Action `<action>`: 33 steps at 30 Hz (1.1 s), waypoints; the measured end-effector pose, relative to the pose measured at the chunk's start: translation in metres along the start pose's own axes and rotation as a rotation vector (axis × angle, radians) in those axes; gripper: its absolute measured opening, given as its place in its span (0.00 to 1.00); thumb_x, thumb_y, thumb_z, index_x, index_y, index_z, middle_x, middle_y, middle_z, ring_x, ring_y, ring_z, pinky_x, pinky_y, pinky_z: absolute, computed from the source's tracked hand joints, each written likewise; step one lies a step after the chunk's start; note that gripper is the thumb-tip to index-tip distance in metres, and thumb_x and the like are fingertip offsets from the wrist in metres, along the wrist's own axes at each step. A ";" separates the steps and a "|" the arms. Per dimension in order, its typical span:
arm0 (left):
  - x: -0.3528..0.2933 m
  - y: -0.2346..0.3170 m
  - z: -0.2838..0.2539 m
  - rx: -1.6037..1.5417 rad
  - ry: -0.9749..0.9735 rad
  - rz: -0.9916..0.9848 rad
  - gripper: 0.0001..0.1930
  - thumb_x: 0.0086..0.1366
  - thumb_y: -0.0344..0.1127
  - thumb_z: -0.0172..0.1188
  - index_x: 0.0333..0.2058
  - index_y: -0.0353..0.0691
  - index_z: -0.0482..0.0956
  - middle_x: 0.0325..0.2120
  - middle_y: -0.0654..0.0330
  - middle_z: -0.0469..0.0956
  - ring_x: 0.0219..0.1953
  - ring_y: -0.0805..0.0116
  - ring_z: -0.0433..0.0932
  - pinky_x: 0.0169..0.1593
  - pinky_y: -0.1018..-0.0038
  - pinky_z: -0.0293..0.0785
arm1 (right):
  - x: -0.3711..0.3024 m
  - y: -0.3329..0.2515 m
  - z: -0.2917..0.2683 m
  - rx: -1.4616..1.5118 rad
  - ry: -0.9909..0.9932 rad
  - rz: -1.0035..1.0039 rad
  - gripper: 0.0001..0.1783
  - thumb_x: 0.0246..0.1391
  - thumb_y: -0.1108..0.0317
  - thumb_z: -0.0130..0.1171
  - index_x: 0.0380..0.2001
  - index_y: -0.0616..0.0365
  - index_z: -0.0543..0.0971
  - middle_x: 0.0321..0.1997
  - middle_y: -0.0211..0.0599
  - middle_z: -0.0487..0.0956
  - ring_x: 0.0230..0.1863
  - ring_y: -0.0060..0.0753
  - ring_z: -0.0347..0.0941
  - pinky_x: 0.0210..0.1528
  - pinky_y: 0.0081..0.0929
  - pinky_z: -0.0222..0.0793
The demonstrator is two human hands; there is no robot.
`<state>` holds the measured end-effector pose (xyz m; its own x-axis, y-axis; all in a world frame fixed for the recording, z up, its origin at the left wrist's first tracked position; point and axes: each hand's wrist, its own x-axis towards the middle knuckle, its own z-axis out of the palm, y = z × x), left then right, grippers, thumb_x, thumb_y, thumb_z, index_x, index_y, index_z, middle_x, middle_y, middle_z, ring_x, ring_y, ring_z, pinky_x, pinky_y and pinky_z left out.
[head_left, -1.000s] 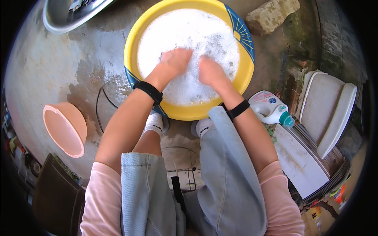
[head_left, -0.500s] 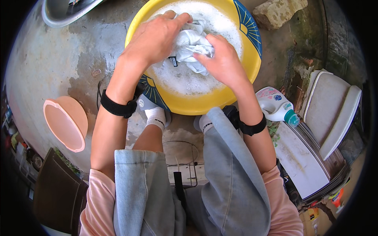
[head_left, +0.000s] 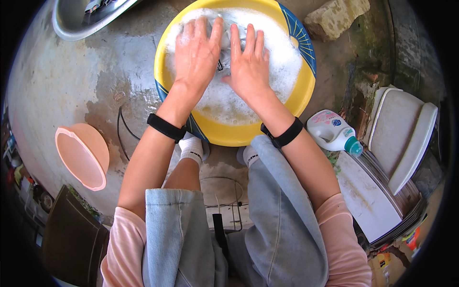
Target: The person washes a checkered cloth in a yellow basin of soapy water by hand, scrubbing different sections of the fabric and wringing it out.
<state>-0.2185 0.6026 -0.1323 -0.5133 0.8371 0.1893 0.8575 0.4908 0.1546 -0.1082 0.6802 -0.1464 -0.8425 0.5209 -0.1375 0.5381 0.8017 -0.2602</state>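
A yellow basin (head_left: 234,135) with dark blue patterned patches stands on the floor in front of me, full of white suds (head_left: 282,67). Both hands lie palm down in the foam over a pale wet garment (head_left: 224,43), mostly sunk in the suds. A small dark label on it shows between my hands. My left hand (head_left: 197,53) has its fingers stretched forward, tips in the foam. Spread fingers show on my right hand (head_left: 250,64), with the thumb pointing inward toward the garment. Neither hand grips the cloth.
A peach plastic basin (head_left: 82,155) rests tilted at the left. At the upper left is a metal basin (head_left: 88,28) with cloth in it. A white detergent bottle (head_left: 332,130) with a teal cap lies at the right, near a stone block (head_left: 337,18) and a pale seat-like panel (head_left: 399,134).
Both hands have let go of the bunched garment, which was held up out of the suds. It has sunk into the foam, and my fingers have opened flat over it.
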 end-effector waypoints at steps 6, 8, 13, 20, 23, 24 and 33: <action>-0.003 0.002 0.010 -0.198 -0.421 0.000 0.53 0.48 0.39 0.67 0.70 0.52 0.45 0.68 0.42 0.50 0.68 0.36 0.51 0.67 0.41 0.50 | 0.016 0.032 0.011 -0.187 0.012 -0.031 0.46 0.51 0.71 0.60 0.72 0.41 0.52 0.72 0.52 0.53 0.70 0.60 0.53 0.62 0.57 0.60; -0.003 0.005 0.010 -0.220 -0.510 -0.045 0.56 0.47 0.41 0.70 0.71 0.52 0.43 0.69 0.43 0.49 0.69 0.37 0.49 0.67 0.41 0.49 | 0.015 0.034 0.008 -0.127 -0.105 0.015 0.47 0.50 0.72 0.61 0.72 0.35 0.52 0.73 0.47 0.53 0.69 0.57 0.55 0.61 0.56 0.62; 0.005 0.016 0.024 -0.204 -0.748 -0.092 0.65 0.43 0.47 0.77 0.72 0.52 0.37 0.71 0.46 0.45 0.71 0.39 0.46 0.68 0.41 0.49 | 0.014 0.040 0.003 -0.146 -0.132 -0.074 0.48 0.50 0.72 0.62 0.71 0.40 0.52 0.72 0.51 0.56 0.67 0.58 0.59 0.56 0.55 0.68; 0.016 0.033 0.037 -0.032 -0.987 -0.074 0.57 0.54 0.42 0.69 0.72 0.49 0.36 0.70 0.54 0.52 0.70 0.52 0.56 0.65 0.50 0.61 | 0.026 0.051 0.014 -0.033 -0.571 0.086 0.42 0.52 0.76 0.54 0.70 0.52 0.52 0.53 0.57 0.77 0.51 0.51 0.77 0.52 0.40 0.74; 0.022 0.024 0.046 -0.102 -1.143 -0.079 0.37 0.60 0.37 0.58 0.68 0.45 0.57 0.60 0.54 0.72 0.61 0.58 0.71 0.60 0.61 0.69 | 0.028 0.052 0.022 -0.006 -0.520 0.055 0.35 0.49 0.74 0.53 0.64 0.63 0.65 0.39 0.58 0.81 0.44 0.53 0.79 0.50 0.40 0.75; 0.024 0.025 0.048 -0.062 -1.174 -0.066 0.28 0.60 0.35 0.55 0.61 0.44 0.67 0.54 0.55 0.76 0.56 0.60 0.75 0.56 0.65 0.72 | 0.029 0.055 0.028 -0.007 -0.521 0.058 0.35 0.49 0.74 0.53 0.64 0.63 0.65 0.39 0.58 0.81 0.44 0.53 0.79 0.50 0.40 0.75; 0.013 0.019 0.062 -0.154 -0.855 -0.075 0.18 0.62 0.31 0.49 0.49 0.39 0.79 0.42 0.51 0.82 0.47 0.54 0.80 0.51 0.62 0.76 | 0.036 0.054 0.025 0.010 -0.555 0.208 0.14 0.52 0.73 0.53 0.40 0.59 0.84 0.46 0.51 0.81 0.50 0.49 0.78 0.54 0.38 0.73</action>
<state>-0.2071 0.6376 -0.1872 -0.3120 0.7284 -0.6100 0.7762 0.5656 0.2784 -0.1105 0.7349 -0.1894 -0.6076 0.4333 -0.6656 0.6956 0.6948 -0.1827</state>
